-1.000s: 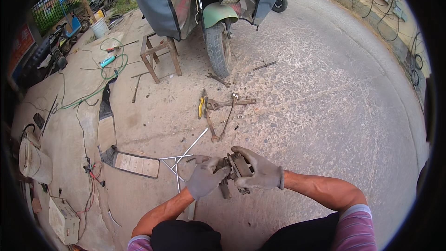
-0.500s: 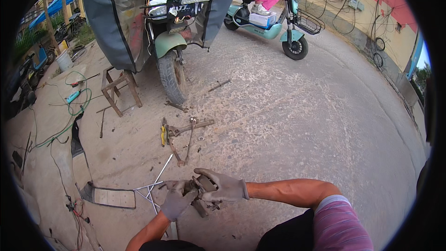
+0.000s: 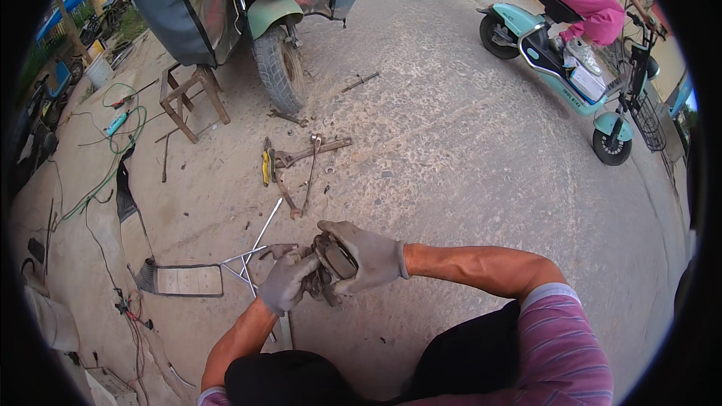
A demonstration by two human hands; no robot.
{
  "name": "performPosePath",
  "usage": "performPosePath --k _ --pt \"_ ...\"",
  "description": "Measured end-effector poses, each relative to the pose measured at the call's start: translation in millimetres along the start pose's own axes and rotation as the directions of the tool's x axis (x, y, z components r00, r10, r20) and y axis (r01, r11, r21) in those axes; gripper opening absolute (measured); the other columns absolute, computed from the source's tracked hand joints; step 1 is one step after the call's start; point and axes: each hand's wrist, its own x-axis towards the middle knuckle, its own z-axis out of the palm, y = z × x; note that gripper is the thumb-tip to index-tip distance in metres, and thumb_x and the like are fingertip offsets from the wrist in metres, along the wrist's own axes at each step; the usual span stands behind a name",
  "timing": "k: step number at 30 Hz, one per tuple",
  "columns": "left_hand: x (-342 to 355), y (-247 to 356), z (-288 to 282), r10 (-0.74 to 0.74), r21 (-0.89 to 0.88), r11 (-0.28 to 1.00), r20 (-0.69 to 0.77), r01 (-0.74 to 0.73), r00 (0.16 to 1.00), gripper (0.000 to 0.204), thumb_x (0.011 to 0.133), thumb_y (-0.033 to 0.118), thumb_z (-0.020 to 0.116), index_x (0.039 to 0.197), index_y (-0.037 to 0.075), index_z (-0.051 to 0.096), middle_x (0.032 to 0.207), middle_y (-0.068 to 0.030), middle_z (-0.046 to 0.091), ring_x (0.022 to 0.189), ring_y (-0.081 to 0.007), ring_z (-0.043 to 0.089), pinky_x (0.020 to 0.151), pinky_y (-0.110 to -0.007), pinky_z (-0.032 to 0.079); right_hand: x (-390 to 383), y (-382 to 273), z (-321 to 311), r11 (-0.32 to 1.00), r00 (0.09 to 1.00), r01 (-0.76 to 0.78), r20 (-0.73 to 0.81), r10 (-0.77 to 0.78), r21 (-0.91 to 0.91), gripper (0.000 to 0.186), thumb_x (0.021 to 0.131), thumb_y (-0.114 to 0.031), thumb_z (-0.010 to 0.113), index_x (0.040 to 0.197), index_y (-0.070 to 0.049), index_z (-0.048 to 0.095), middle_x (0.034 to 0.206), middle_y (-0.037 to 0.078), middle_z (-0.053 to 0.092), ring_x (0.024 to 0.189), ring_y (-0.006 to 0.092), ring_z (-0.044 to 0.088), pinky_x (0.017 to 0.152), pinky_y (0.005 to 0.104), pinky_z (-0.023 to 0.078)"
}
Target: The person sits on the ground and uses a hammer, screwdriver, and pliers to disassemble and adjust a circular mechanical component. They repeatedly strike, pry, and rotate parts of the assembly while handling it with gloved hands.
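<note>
In front of my knees, both gloved hands hold a dark, greasy metal part (image 3: 340, 261) with a flat, rounded block on its face; it looks like a brake caliper. My right hand (image 3: 374, 256) wraps round it from the right, with thumb and fingers on either side of the block. My left hand (image 3: 286, 283) is closed on its left end, and those fingertips are partly hidden. On the ground just ahead lie a rusty adjustable wrench (image 3: 312, 151), yellow-handled pliers (image 3: 266, 165) and more spanners. Silver crossed metal rods (image 3: 248, 268) lie beside my left hand.
A covered three-wheeler's front wheel (image 3: 280, 71) stands ahead, next to a small wooden stool (image 3: 186, 101). At the right, a person rides a turquoise scooter (image 3: 560, 68). Green hose (image 3: 135, 131), cables, a dark-framed strip (image 3: 188, 280) and a white bucket (image 3: 56, 323) lie or stand leftward.
The scooter and its rider have moved right and closer. My hands have turned the metal part so the block's flat face shows more. The view has tilted down.
</note>
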Motion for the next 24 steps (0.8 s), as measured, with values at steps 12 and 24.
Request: performPosePath --k 12,24 --pt "-3 -1 11 0.601 0.820 0.445 0.024 -0.359 0.799 0.029 0.093 0.020 0.068 0.115 0.002 0.062 0.094 -0.0127 0.066 0.084 -0.0277 0.067 0.074 -0.042 0.052 -7 13 12 0.747 0.964 -0.251 0.092 0.248 0.616 0.082 0.085 -0.045 0.074 0.148 -0.003 0.042 0.140 0.020 0.055 0.126 0.0310 0.057 0.110 0.0429 0.045" --pt "-7 7 17 0.270 0.598 0.793 -0.174 -0.116 0.947 0.033 0.097 0.029 0.066 0.102 -0.003 0.064 0.084 -0.0131 0.065 0.078 -0.0216 0.063 0.072 -0.039 0.050 -12 31 15 0.760 0.962 -0.269 0.207 0.180 0.592 0.101 0.090 -0.059 0.066 0.159 -0.002 0.020 0.154 0.022 0.040 0.142 0.0303 0.042 0.117 0.0406 0.035"
